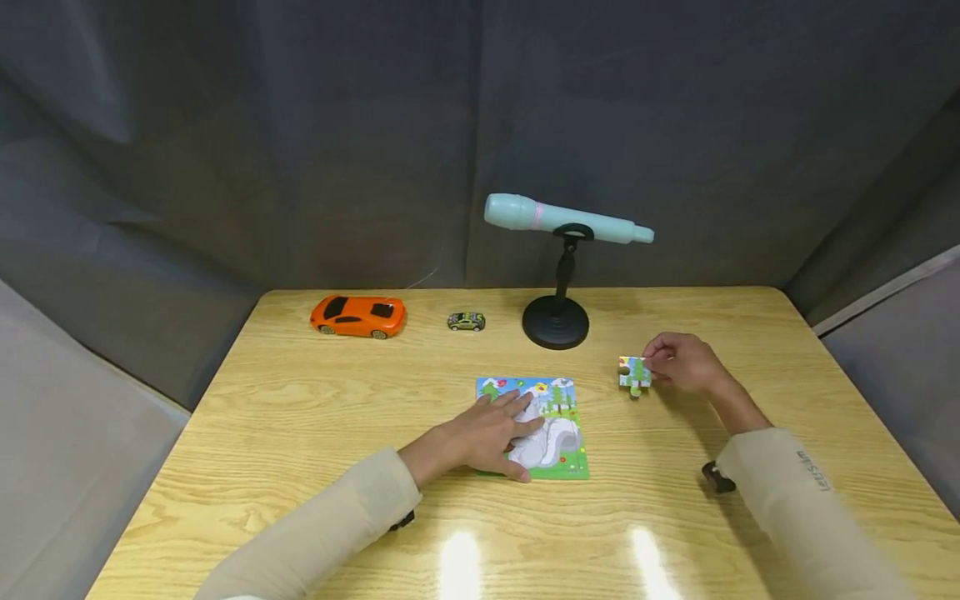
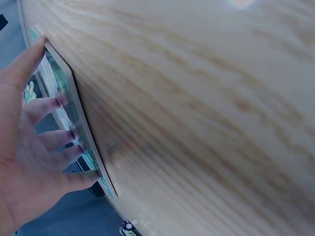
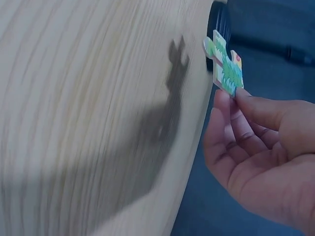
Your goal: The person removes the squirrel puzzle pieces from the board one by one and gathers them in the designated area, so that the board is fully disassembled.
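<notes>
- An orange car (image 1: pixel 358 317) sits at the back left of the bench (image 1: pixel 300 417), with a small green car (image 1: pixel 466 321) near it to the right; neither is touched.
- The left hand (image 1: pixel 487 432) lies flat on the puzzle (image 1: pixel 551 433) at the middle of the bench. Its fingers (image 2: pixel 54 140) are straight and slightly spread, pressing the board down, with the thumb along the near edge.
- The puzzle shows trees along the top and a pale shape in the middle. The hand covers its left part, so how many gaps are open there cannot be told.
- Behind the puzzle stands a black stand (image 1: pixel 557 321) carrying a pale blue microphone (image 1: pixel 562 219).
- The right hand (image 1: pixel 686 362) is to the right of the puzzle and apart from it. Its fingers (image 3: pixel 231 118) and thumb pinch a puzzle piece (image 1: pixel 634 373) by one edge; in the right wrist view the piece appears to be held clear of the bench.
- Judging by this, most of the picture looks assembled, and at least this piece is not yet placed in the board.
</notes>
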Demonstrator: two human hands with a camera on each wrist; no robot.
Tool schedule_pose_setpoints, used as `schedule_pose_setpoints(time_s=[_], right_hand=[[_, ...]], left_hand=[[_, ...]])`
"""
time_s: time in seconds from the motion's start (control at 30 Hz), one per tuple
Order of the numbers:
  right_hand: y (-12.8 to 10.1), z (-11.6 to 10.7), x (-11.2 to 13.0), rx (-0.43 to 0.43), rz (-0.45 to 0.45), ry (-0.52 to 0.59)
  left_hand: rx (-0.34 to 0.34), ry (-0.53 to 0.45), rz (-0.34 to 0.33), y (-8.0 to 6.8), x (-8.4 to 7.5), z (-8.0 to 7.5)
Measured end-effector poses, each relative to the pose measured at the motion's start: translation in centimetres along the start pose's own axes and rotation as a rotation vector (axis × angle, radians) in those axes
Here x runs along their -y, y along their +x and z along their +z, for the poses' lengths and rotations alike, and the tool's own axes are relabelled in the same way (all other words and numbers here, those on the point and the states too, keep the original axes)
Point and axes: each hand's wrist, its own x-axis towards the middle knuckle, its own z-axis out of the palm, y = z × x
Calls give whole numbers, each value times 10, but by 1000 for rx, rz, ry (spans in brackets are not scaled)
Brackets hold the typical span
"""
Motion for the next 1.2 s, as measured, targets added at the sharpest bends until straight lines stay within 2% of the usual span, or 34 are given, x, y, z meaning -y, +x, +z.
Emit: schedule_pose_setpoints(time_s=[0.27, 0.6, 0.9, 1.2], right_hand=[[-2, -21, -35, -33, 67, -53], [-2, -29, -60, -46, 110, -150], [-1, -30, -67, -54, 102, -280], [7, -24, -59, -158, 59, -367]], left_hand=[[4, 7, 0, 0, -1, 0], [3, -3, 0, -1, -2, 2], [-2, 5, 5, 0, -2, 3], [16, -33, 8, -1, 3, 4]])
